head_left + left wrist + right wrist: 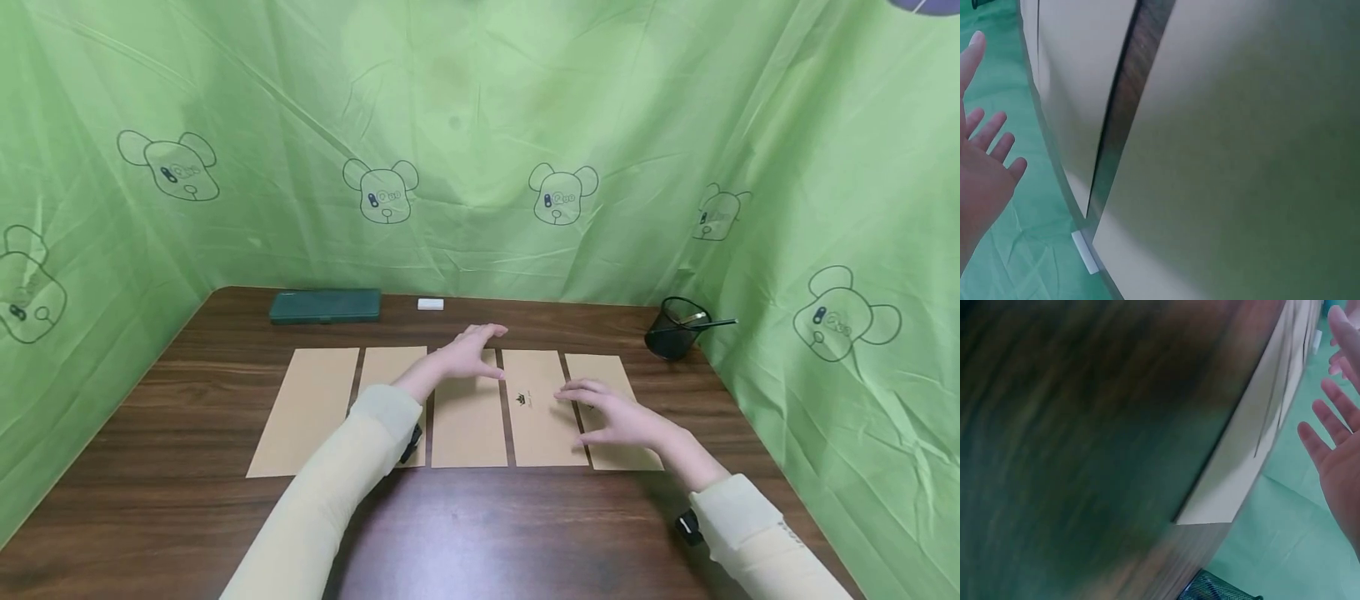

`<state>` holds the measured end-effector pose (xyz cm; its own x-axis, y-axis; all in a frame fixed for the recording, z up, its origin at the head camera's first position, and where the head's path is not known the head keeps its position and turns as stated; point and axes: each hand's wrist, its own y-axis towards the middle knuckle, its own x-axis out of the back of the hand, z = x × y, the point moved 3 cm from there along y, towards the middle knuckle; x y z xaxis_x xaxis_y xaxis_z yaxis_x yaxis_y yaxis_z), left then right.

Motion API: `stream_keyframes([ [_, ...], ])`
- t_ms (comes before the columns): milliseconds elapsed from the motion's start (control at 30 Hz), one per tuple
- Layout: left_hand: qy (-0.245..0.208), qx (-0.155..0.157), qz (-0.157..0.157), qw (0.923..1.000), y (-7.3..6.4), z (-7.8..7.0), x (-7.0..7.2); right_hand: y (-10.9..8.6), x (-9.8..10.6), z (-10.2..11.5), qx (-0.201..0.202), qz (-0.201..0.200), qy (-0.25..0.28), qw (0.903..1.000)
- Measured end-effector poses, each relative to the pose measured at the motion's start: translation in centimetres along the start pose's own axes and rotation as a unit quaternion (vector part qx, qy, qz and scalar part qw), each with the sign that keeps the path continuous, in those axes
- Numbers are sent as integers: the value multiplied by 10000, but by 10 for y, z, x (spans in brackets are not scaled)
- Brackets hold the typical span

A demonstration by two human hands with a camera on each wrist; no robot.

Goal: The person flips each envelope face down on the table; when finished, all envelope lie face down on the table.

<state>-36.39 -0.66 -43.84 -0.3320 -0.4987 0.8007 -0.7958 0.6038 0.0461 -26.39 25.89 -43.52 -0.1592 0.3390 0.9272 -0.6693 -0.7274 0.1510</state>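
Several flat kraft-brown paper rectangles lie side by side in a row on the table, narrow gaps of wood between them. Over the upper part of the middle brown paper (468, 425) is my left hand (467, 354), thumb and fingers spread apart, holding nothing. My right hand (611, 415) hovers across the gap between the rightmost brown paper (600, 368) and the crown-printed brown paper (540, 437), its fingers extended and grasping nothing. Both wrist views show the left hand (988, 169) and right hand (1341, 462) with fingers apart.
A dark green case (326, 307) lies at the back left of the wooden table (465, 533), with a small white block (431, 305) to its right. A black mesh pen cup (670, 337) holding pens stands at the back right. Green curtain (480, 108) encloses the table.
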Motion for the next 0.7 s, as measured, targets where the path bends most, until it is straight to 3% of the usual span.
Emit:
stream_keyframes([
  [167, 28, -35, 95, 9999, 6, 1, -6, -2, -7, -6, -39, 290, 106, 9995],
  [333, 386, 37, 328, 9987, 9, 2, -15, -3, -13, -12, -156, 576, 75, 9982],
  [700, 651, 105, 571, 9962, 13, 3, -22, 0, -16, -17, -187, 709, 168, 9972],
])
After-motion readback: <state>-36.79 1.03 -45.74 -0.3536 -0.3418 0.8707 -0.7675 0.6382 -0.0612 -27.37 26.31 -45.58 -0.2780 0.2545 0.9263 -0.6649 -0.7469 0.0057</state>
